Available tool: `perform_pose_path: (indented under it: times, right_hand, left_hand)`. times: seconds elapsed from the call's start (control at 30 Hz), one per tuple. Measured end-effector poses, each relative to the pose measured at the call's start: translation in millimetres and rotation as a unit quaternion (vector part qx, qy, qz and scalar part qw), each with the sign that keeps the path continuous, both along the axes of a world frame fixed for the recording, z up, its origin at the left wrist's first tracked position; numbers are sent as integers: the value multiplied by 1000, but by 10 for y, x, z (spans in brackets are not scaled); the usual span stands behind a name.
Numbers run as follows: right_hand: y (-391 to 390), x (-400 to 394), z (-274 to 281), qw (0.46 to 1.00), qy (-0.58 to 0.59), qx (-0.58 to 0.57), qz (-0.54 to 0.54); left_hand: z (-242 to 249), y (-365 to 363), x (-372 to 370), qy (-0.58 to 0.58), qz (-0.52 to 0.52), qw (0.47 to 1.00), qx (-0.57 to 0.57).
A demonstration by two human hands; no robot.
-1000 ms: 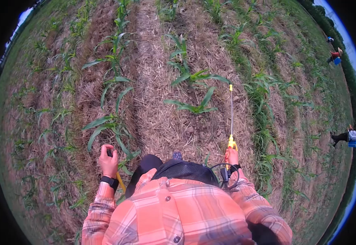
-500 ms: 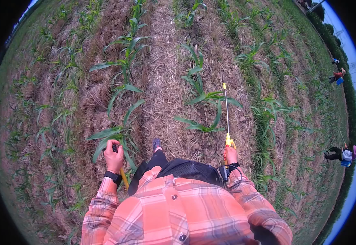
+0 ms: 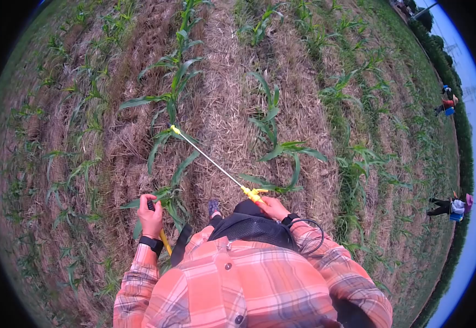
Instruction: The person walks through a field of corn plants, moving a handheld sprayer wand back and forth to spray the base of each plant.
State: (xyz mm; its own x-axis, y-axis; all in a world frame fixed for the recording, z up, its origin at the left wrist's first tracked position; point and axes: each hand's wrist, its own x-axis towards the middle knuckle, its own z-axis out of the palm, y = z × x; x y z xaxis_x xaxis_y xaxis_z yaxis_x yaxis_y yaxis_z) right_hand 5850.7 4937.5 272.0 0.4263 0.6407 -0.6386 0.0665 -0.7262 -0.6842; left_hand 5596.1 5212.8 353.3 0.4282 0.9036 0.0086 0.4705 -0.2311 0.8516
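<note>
My right hand (image 3: 274, 209) is wrapped round the handle of a spray wand (image 3: 210, 160), in front of my body. The wand has a yellow valve and a thin pale tube, slanting forward and left. Its yellow nozzle (image 3: 175, 129) is over the leaves of a corn plant (image 3: 164, 136) in the row at left. My left hand (image 3: 150, 220) is closed on the black grip of a yellow pump lever (image 3: 165, 240), low at my left side. A dark hose (image 3: 321, 232) loops by my right wrist.
Young corn rows run ahead, with another corn plant (image 3: 290, 150) to the right of the wand. Dry straw (image 3: 219, 98) covers the ground between rows. A foot (image 3: 213, 206) shows below me. Far right, people (image 3: 456, 208) carry blue tanks.
My right hand has moved left and swung the wand from pointing straight ahead on the right to slanting across to the left row. My left hand stays on the lever. The plants have shifted slightly nearer.
</note>
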Motion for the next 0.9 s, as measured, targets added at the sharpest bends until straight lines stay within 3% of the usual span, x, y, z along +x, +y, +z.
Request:
perform_pose_path:
  times: [0.13, 0.17, 0.33, 0.47, 0.67, 0.7, 0.8, 0.9]
  right_hand:
    - [231, 127, 8, 994, 37, 68, 72]
    - [309, 198, 35, 995, 47, 30, 82]
    - [522, 736, -308, 994, 6, 48, 94]
    - [553, 1230, -506, 995, -18, 99, -6]
    - [368, 2033, -543, 980, 11, 53, -193]
    - [326, 2153, -527, 964, 74, 72, -244]
    - [233, 2483, -495, 924, 114, 73, -358]
    - [67, 2757, -663, 899, 92, 89, -420]
  left_hand:
    - [25, 126, 145, 7, 12, 1000, 4]
    - [1, 177, 174, 26, 14, 999, 28]
    - [247, 385, 588, 22, 30, 996, 77]
    - [436, 538, 1182, 58, 17, 996, 71]
    - [347, 719, 1917, 41, -26, 994, 93]
    - [330, 743, 2008, 46, -26, 995, 84]
    - [317, 814, 2228, 52, -23, 996, 72]
    - [311, 897, 2424, 56, -28, 995, 71]
